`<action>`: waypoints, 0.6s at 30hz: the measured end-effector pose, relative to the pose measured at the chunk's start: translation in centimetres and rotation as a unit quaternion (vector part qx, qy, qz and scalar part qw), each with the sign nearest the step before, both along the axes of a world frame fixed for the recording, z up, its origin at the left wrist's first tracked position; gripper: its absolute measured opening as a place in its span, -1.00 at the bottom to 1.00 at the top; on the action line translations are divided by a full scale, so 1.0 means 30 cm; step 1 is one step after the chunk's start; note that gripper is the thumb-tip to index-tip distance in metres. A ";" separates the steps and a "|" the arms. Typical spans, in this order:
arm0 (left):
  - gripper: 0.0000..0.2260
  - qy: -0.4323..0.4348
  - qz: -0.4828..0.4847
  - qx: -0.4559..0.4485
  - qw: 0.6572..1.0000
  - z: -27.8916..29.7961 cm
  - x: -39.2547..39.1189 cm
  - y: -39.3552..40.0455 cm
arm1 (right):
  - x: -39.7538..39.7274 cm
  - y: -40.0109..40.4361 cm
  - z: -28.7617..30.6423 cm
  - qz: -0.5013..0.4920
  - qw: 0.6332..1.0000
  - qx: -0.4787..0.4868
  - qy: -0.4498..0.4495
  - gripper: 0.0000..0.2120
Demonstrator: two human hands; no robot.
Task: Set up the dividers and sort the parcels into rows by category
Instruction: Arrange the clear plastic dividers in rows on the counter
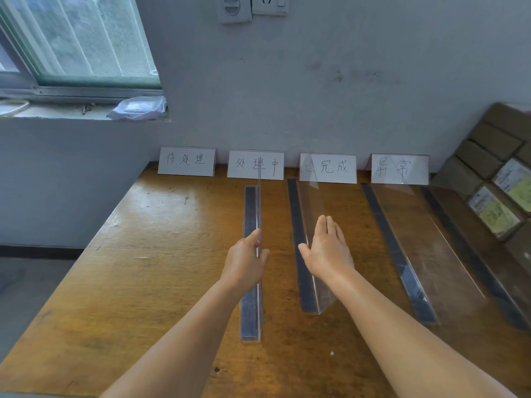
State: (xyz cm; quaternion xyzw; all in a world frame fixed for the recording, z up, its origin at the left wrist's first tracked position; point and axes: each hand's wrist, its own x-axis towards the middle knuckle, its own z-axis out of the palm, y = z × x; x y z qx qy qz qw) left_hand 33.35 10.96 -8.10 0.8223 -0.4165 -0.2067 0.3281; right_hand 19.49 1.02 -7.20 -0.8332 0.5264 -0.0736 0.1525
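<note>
Several clear L-shaped dividers with dark base strips stand on the wooden table. My left hand pinches the upright clear wall of the leftmost divider near its middle. My right hand is flat with fingers together against the clear wall of the second divider. A third divider and a fourth divider stand further right. White handwritten label cards line the wall at the back. A stack of brown parcels, some with green labels, leans at the right.
A grey wall closes off the table's back edge. The window sill at upper left holds a plastic-wrapped packet. The table's left edge drops to the floor. Wall sockets sit high on the wall.
</note>
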 end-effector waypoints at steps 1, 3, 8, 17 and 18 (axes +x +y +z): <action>-0.52 0.011 0.000 0.000 1.000 0.000 0.001 0.001 | 0.000 0.002 0.001 0.011 1.000 -0.017 -0.003 -0.26; -0.54 0.023 0.002 -0.002 1.000 0.001 0.004 0.005 | 0.008 0.013 0.003 0.045 0.998 -0.049 -0.020 -0.31; -0.58 0.046 0.002 -0.007 0.999 0.001 0.005 0.013 | 0.055 0.059 0.004 0.126 0.988 -0.038 -0.080 -0.41; -0.59 0.103 0.019 -0.016 0.994 -0.001 0.005 0.015 | 0.102 0.091 -0.028 0.165 0.978 0.052 -0.113 -0.47; -0.60 0.108 0.023 -0.018 0.994 0.001 0.003 0.014 | 0.104 0.091 -0.029 0.168 0.978 0.050 -0.115 -0.48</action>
